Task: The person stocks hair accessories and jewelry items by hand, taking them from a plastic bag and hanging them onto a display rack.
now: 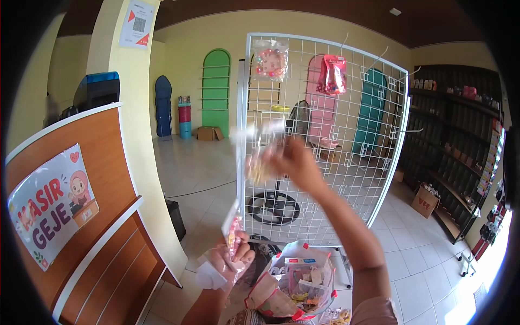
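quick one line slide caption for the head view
Right hand holds a blurred packet in front of a white grid rack; left hand holds a pink packet.

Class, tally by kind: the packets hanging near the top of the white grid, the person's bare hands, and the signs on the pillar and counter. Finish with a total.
Hanging packets: 2 (clear packet, pink-red packet)
Bare hands: 2 (left hand, right hand)
Signs: 2 (QR sign, Kasir Geje sign)
Total: 6
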`<state>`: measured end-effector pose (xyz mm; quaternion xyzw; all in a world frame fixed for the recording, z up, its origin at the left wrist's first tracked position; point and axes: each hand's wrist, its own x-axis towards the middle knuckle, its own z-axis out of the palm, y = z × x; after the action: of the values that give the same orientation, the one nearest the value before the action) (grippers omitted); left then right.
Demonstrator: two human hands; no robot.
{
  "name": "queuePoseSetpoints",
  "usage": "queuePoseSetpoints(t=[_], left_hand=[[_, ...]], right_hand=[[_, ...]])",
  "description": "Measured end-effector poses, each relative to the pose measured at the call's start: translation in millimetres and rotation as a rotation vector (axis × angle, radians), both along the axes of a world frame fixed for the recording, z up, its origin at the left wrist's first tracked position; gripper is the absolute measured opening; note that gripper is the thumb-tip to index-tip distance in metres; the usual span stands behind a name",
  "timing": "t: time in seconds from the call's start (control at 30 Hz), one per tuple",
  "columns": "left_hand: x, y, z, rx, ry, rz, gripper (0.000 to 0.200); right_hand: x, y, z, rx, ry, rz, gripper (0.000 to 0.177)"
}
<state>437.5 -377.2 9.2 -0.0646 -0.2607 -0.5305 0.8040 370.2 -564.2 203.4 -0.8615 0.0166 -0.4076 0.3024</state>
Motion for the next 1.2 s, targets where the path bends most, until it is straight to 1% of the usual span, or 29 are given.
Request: queuePoseSetpoints(t=[0.03, 0.07, 0.13, 0.2, 0.27, 0.3, 0.33, 0.4, 0.43, 0.53, 0.63, 0.73, 0.83, 0.93, 1.03, 1.07, 1.1, 1.17, 1.2], left_hand=[[9.6, 7.4, 6.9, 0.02, -0.028, 0.053, 0.036], [17.7, 11.4, 9.2, 0.029, -0.002, 0.086, 0.034], [34.9, 18.9, 13.0, 0.048, 0.048, 0.15, 0.03], [51.9, 26.1, 14.9, 0.125, 0.037, 0.187, 0.025], [65.7, 29.5, 9.9, 0.174, 0.025, 0.237, 0.024], [70.4, 29.6, 11.0, 0.165, 0.088, 0.185, 0.023], [77.2, 29.8, 9.9, 0.157, 0.099, 0.151, 0.023], [88.5, 31.4, 9.1, 0.187, 0.084, 0.154, 0.024], [91.7, 31.9, 8.6, 0.177, 0.093, 0.147, 0.028], [96.8, 35.2, 9.9, 0.232, 0.112, 0.152, 0.031], [98.5, 35.5, 9.6, 0.245, 0.123, 0.141, 0.033], [98.3, 34.2, 10.4, 0.249, 0.118, 0.122, 0.035], [91.5, 36.1, 17.4, 0.228, 0.14, 0.09, 0.036], [88.1, 36.5, 31.7, 0.223, 0.106, 0.079, 0.038], [91.0, 32.5, 59.7, 0.185, 0.067, 0.058, 0.038], [90.9, 27.8, 73.2, 0.131, 0.042, 0.042, 0.038], [89.6, 21.9, 88.6, 0.082, 0.017, 0.027, 0.037], [87.2, 8.2, 117.3, -0.002, -0.023, -0.025, 0.038], [85.4, 0.9, 130.3, -0.032, -0.038, -0.064, 0.039]], right_hand=[[10.5, -1.4, 33.3, 0.055, -0.167, 0.113, 0.048], [17.3, -3.0, 67.3, -0.007, -0.223, 0.02, 0.059], [44.8, -28.9, 120.6, -0.1, -0.429, 0.045, 0.063], [62.3, -48.6, 161.4, -0.187, -0.446, -0.144, 0.067], [80.1, -62.1, 183.9, -0.215, -0.52, -0.156, 0.07], [86.7, -69.1, 191.4, -0.228, -0.556, -0.16, 0.072], [90.3, -72.7, 196.8, -0.255, -0.542, -0.21, 0.071], [100.7, -83.5, 204.7, -0.269, -0.487, -0.178, 0.064], [102.4, -83.0, 204.6, -0.28, -0.48, -0.208, 0.053], [112.9, -88.5, 210.3, -0.265, -0.45, -0.281, 0.047], [114.6, -84.9, 210.8, -0.196, -0.475, -0.311, 0.05], [118.2, -86.3, 213.0, -0.212, -0.502, -0.3, 0.054], [113.0, -74.6, 205.5, -0.224, -0.439, -0.385, 0.053], [111.1, -74.7, 196.5, -0.25, -0.326, -0.453, 0.049], [100.9, -58.3, 162.7, -0.837, -0.807, -0.921, 0.044], [98.5, -50.0, 150.9, -0.793, -0.754, -0.786, 0.041], [90.9, -23.5, 134.7, -0.613, -0.613, -0.446, 0.045], [73.0, 13.1, 106.3, -0.268, 0.03, 0.151, 0.065], [67.9, 27.7, 94.3, -0.198, 0.203, 0.35, 0.07]])
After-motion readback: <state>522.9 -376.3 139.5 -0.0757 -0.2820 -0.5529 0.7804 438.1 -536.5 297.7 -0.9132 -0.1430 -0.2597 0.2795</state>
